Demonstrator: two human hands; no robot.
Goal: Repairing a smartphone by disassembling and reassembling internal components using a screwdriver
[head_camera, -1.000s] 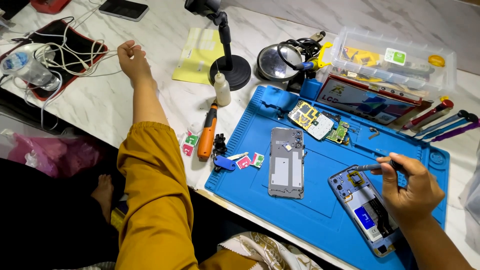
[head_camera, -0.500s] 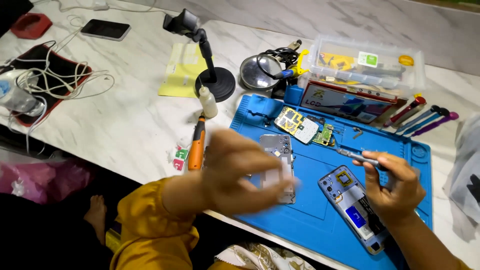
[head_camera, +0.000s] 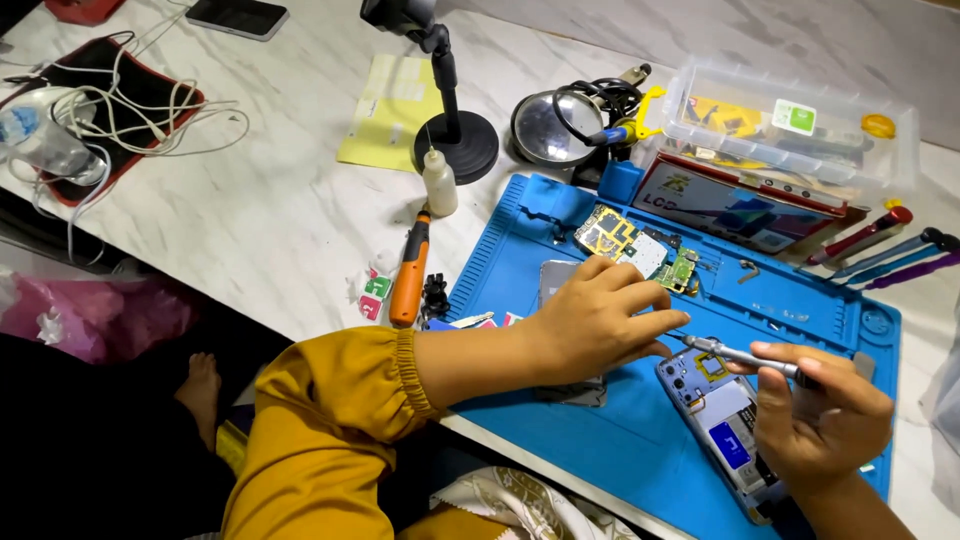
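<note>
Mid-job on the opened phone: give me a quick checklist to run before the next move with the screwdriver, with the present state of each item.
1. Screwdriver gripped in right hand: ok.
2. Tip over the opened phone: ok; seated in a screw: cannot tell.
3. Left hand at the tip, fingers beside it: ok; touching it: cannot tell.
4. Phone lying flat on the blue mat: ok.
5. Circuit boards set apart from both hands on the mat: ok.
6. Grey back cover free to reach: not ok, the left hand covers most of it.
</note>
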